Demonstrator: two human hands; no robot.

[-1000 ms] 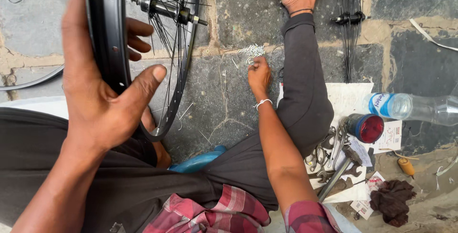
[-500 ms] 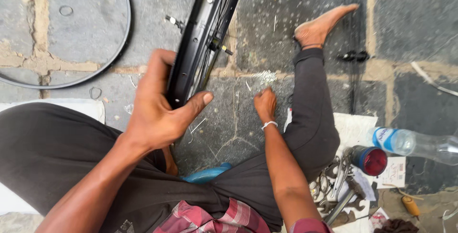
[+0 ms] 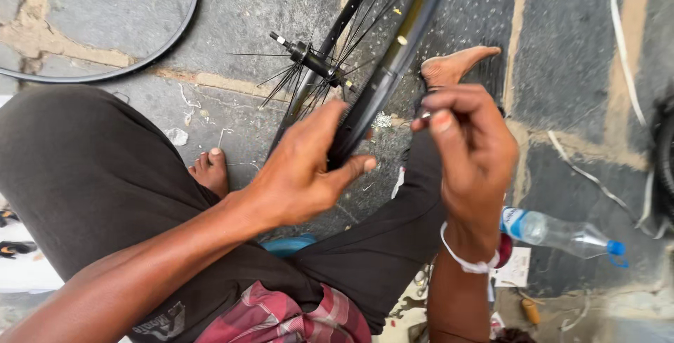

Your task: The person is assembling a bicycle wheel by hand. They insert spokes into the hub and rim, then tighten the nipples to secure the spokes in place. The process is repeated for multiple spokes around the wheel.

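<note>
Wheel: the wheel (image 3: 393, 55) stands on edge between the person's legs, over the stone floor (image 3: 246, 13), and tilts away toward the top of the view; its hub (image 3: 309, 56) with the axle end shows to the left of the rim.
Left hand: the left hand (image 3: 302, 171) is clamped on the lower part of the rim, thumb on one side and fingers on the other.
Right hand: the right hand (image 3: 467, 146) is beside the rim, fingers closed together; thumb and forefinger pinch something small and pale at the tip, too small to tell what it is.
Risk of drop: the small part may slip from the pinch, because only two fingertips keep it; on the floor, among the bits lying there, it would be hard to find.
Risk of wheel: only one hand holds the wheel, so it may turn or tip sideways if the grip loosens.
Risk for fingers: the spokes (image 3: 281, 80) are thin and close to the left hand; a sudden turn of the wheel could catch a finger.
Around: a second rim (image 3: 151, 51) lies flat at upper left, well apart; a plastic bottle (image 3: 562, 234) lies on its side at right, near the right wrist; one bare foot (image 3: 456, 66) rests just behind the wheel.
</note>
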